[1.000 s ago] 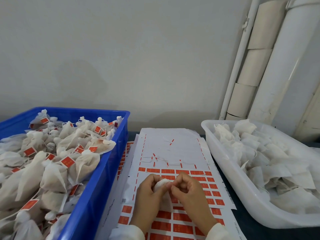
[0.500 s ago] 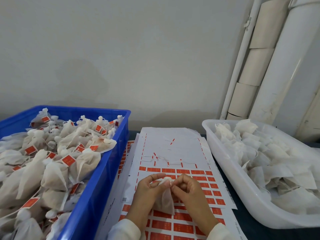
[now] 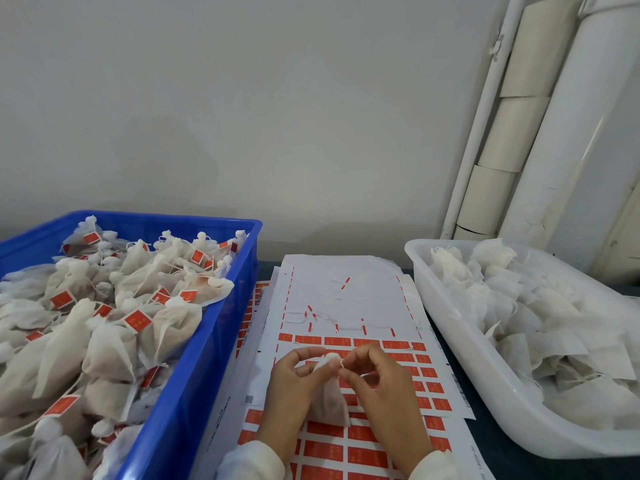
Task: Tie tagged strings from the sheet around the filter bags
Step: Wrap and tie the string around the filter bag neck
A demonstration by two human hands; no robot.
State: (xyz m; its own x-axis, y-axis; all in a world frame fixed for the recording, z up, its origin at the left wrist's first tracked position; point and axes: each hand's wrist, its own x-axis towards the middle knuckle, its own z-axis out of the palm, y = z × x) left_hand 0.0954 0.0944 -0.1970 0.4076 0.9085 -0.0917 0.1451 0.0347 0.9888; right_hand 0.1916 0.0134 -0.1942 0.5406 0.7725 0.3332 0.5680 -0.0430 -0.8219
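Observation:
A white filter bag (image 3: 329,400) hangs between my hands over the sheet (image 3: 346,292) of red tags and strings. My left hand (image 3: 294,386) pinches the bag's gathered neck from the left. My right hand (image 3: 377,386) pinches at the neck from the right, with a thin white string running across its fingers. Rows of red tags (image 3: 401,346) fill the sheet's near half; several loose strings lie on its bare far half.
A blue crate (image 3: 221,327) at the left is heaped with tied, tagged bags. A white tub (image 3: 446,327) at the right holds untied filter bags. More tag sheets lie under the top one. White pipes and rolls stand by the wall at back right.
The bag, bunched in my hands a second ago, now hangs down by its neck. My hands have spread slightly apart at the neck, with string at my right fingers.

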